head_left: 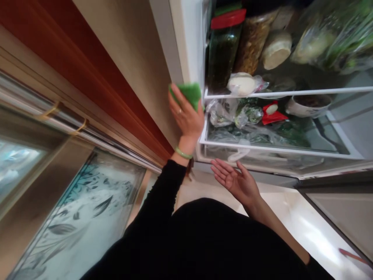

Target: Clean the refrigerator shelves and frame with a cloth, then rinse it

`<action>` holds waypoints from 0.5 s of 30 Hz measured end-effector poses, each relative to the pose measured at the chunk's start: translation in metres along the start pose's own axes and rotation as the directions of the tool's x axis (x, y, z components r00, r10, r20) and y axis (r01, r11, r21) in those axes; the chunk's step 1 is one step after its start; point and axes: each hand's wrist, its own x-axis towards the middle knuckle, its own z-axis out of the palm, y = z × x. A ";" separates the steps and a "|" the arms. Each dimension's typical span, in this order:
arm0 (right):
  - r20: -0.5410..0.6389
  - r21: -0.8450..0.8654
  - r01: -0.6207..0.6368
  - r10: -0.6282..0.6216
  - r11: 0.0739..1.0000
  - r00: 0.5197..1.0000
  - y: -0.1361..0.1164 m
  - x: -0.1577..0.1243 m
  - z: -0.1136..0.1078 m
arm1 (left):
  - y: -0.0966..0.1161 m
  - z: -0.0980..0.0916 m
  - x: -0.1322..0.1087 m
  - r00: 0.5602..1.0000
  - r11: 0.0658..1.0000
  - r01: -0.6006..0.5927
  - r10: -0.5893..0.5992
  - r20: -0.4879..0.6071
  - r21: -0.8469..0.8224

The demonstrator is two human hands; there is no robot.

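My left hand [188,118], with a ring and a green bangle [183,153] at its wrist, is closed over a green cloth [190,95]. It presses the cloth against the left edge of the open fridge's frame [186,46]. Lower and to the right, my right hand [234,181] is held palm up with its fingers stretched out, and nothing lies in it. It hovers in front of the fridge's bottom edge, below the glass shelf [279,147].
Inside the fridge are a red-lidded jar [225,50], bagged vegetables [335,42], a white bowl [310,105] and a red packet [274,112]. The fridge door [340,221] stands open at the right. A glass-panelled sliding door [87,210] is on the left.
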 end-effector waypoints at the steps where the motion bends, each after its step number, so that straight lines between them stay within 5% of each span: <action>1: -0.038 0.021 0.007 -0.006 1.000 0.999 0.000 -0.003 -0.004 | -0.013 0.012 -0.029 0.998 0.998 0.058 -0.057 0.037 -0.025; 3: -0.112 0.059 0.025 -0.018 0.998 0.994 0.000 -0.011 -0.014 | -0.044 0.037 -0.086 0.968 0.976 0.202 -0.187 0.166 -0.079; 7: -0.257 0.130 0.034 0.000 0.991 0.966 0.000 -0.034 -0.036 | -0.097 0.073 -0.169 0.809 0.865 0.497 -0.436 0.393 -0.064; 15: -0.485 0.212 0.080 0.034 0.974 0.874 -0.005 -0.062 -0.074 | -0.130 0.098 -0.248 0.635 0.779 0.621 -0.568 0.524 0.091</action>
